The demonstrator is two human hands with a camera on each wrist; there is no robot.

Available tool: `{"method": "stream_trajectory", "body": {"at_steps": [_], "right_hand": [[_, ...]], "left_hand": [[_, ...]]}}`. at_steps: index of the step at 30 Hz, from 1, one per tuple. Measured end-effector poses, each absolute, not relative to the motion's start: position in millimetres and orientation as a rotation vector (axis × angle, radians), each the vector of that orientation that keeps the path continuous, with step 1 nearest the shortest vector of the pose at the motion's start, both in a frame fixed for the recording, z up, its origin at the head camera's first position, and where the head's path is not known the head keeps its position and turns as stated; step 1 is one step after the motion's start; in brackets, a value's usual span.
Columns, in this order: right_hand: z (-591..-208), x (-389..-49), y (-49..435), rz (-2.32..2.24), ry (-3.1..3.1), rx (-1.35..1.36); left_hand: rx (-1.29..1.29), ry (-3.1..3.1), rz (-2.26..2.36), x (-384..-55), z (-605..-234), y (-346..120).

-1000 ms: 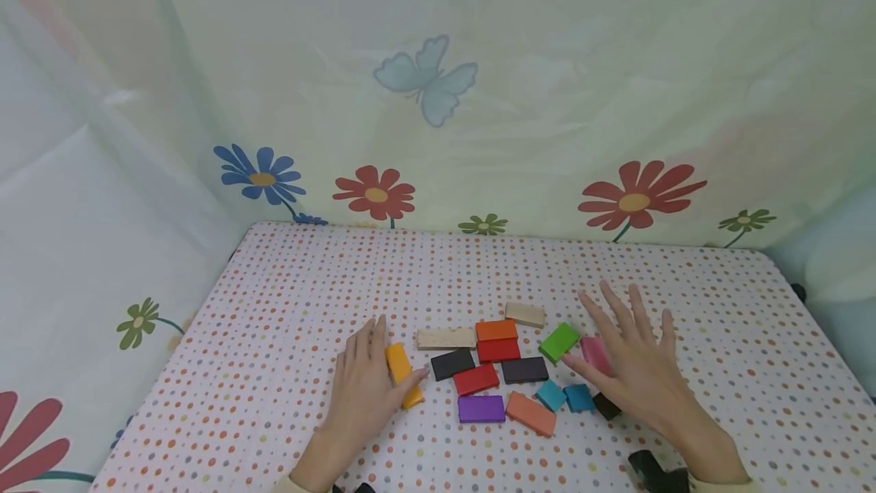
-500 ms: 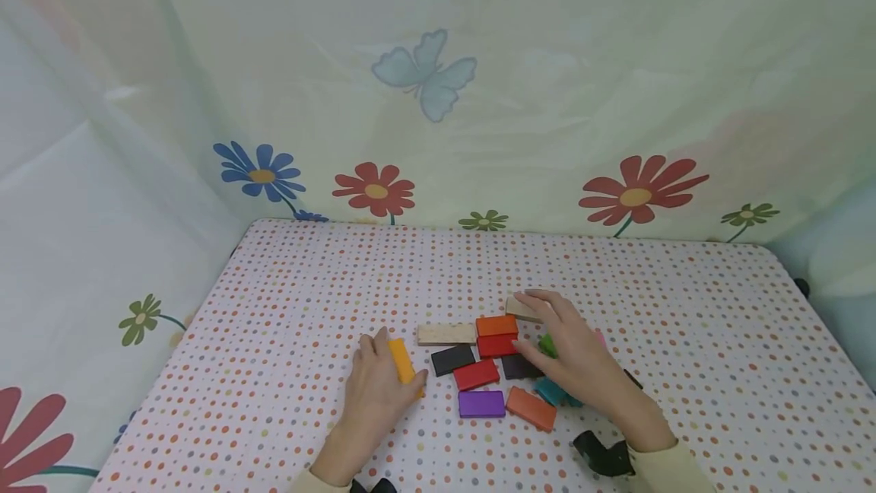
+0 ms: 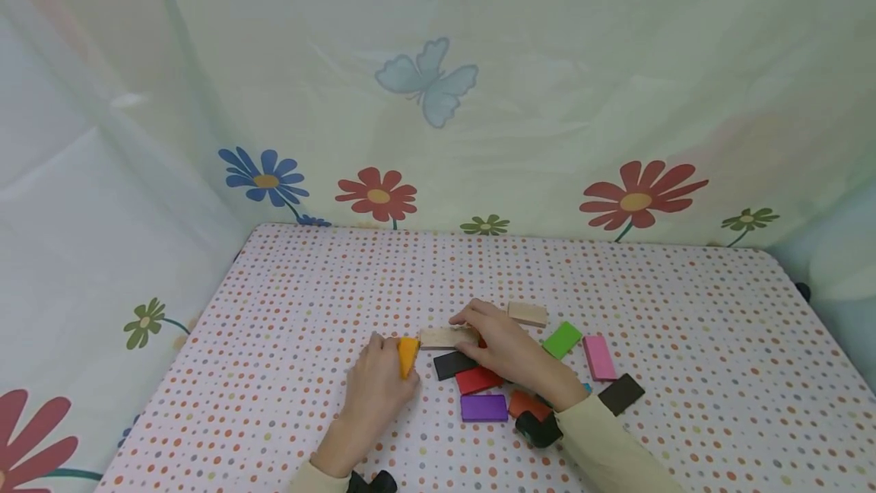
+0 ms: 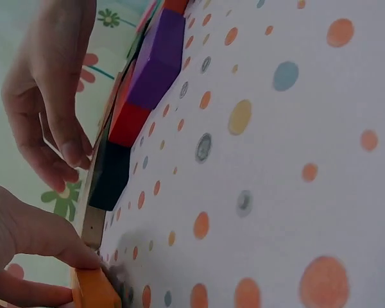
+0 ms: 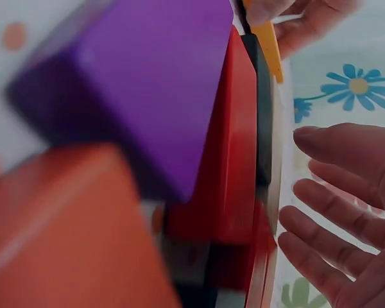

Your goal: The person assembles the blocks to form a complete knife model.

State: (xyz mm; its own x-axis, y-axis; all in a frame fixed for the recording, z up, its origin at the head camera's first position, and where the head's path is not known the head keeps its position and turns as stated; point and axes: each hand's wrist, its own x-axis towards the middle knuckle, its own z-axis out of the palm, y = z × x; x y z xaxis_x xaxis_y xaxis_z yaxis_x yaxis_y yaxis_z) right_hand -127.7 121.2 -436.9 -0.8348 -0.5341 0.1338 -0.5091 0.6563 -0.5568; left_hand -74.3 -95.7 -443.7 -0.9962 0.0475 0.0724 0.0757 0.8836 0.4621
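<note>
My left hand [image 3: 375, 390] pinches a yellow block [image 3: 407, 357] between thumb and fingers, at the left end of the group of blocks. The block stands tilted in the head view, and its end shows beside the thumb in the left wrist view. Over the middle of the group is my right hand [image 3: 509, 350], fingers spread and bent a little around the long pale wooden block [image 3: 438, 338]. Nothing is held in it in the right wrist view. A black block [image 3: 452, 365], a red block [image 3: 477, 380] and a purple block [image 3: 484, 408] lie just in front of the wooden one.
To the right lie a green block [image 3: 563, 340], a pink block [image 3: 599, 358] and a dark block [image 3: 621, 394]. Behind is a short wooden block [image 3: 527, 314]. A coral block [image 3: 525, 405] is partly covered by the right wrist's black camera [image 3: 537, 429]. A flowered curtain [image 3: 547, 135] backs the dotted table [image 3: 308, 272].
My right hand has swept left from beside the pink block to the long wooden block. My left hand has closed on the yellow block and turned it more upright.
</note>
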Motion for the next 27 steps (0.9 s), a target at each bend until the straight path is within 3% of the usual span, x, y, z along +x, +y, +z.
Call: {"method": "stream_trajectory", "body": {"at_steps": [7,17,27], "right_hand": [[-441.8,-136.3,104.9,-0.876,2.786,-0.853],[-437.0,-141.2,96.9,-0.729,2.788,-0.974],[-435.1,-140.6,93.9,-0.732,2.78,-0.93]], "left_hand": [[-0.296,-2.924,-0.81,-91.5,-440.8,-112.0],[-0.449,-2.927,-0.854,-155.9,-422.2,-137.9],[-0.859,-2.936,-0.412,-208.8,-428.1,-152.4]]}}
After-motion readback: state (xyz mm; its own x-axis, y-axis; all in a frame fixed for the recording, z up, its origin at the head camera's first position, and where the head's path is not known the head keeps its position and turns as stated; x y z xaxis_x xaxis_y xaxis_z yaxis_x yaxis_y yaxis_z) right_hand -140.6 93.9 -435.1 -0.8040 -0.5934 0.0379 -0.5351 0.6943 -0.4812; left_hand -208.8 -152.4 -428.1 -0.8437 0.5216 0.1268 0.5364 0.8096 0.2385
